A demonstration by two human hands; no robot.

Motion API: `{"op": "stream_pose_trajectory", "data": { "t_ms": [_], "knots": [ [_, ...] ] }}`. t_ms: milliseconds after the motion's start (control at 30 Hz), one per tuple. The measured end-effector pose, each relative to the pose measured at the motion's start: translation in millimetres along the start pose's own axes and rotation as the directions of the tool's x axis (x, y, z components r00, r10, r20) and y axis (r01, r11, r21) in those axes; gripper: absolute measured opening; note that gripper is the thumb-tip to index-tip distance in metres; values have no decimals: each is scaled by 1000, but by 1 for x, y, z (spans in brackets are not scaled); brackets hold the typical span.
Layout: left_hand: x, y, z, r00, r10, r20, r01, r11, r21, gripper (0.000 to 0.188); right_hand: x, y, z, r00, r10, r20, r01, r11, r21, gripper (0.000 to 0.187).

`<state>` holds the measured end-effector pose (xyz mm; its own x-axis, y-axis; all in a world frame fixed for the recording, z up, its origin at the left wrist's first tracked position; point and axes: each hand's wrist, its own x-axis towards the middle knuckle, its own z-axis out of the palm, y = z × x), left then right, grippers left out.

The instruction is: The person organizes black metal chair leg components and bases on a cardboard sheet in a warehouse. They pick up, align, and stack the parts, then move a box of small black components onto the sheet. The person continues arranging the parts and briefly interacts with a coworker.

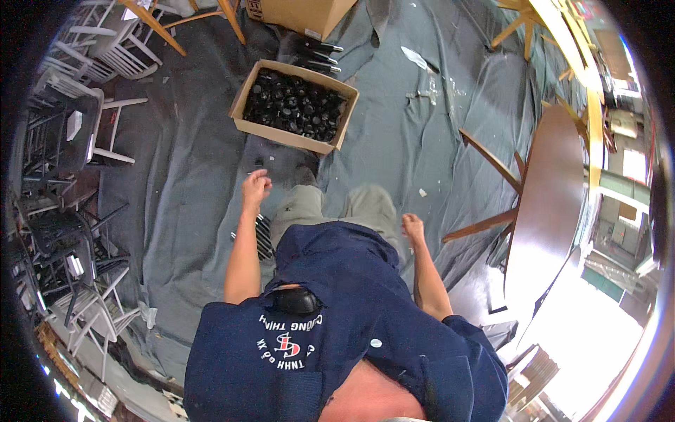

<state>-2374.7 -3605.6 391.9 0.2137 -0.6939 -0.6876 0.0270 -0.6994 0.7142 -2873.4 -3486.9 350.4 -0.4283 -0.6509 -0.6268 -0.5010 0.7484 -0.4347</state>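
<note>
Head view shows small black parts (294,105), likely hard, light and slick, best pinched singly by their sides, spread toward the corners of a cardboard box (283,138) on the floor cloth (190,169), left hand (256,186) and right hand (413,226) fingers curled, whether around anything I cannot tell.

Open cardboard box (285,138) full of black parts (294,105); parallel dark rods (264,238) nearby

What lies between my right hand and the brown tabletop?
In the head view, a wooden leg and grey cloth lie between your right hand and the tabletop.
</note>
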Motion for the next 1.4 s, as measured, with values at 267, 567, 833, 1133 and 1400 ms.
{"op": "stream_pose_trajectory", "data": {
  "t_ms": [267, 567, 833, 1133, 1400],
  "knots": [
    [85, 73, 68, 987, -71, -142, 76, 997, 29, 31, 221, -232, -33, 912, 35, 409, -2, 997, -81, 59],
    [253, 62, 327, 934, -357, -28, 333, 894, -299, 27, 507, -359, 42, 726, -122, 677, 654, 428, -624, 66],
    [619, 45, 461, 940, -90, -330, 95, 995, 0, 32, 748, -419, 177, 450, -552, 702, 888, 191, -418, 40],
    [743, 6, 489, 719, -275, -638, 104, 951, -292, 34, 840, -510, 347, 363, -607, 707, 904, 44, -425, 72],
    [805, -9, 471, 583, -490, -648, 236, 866, -442, 63, 806, -521, 408, 538, -487, 689, 715, -169, -678, 83]
  ]
}}
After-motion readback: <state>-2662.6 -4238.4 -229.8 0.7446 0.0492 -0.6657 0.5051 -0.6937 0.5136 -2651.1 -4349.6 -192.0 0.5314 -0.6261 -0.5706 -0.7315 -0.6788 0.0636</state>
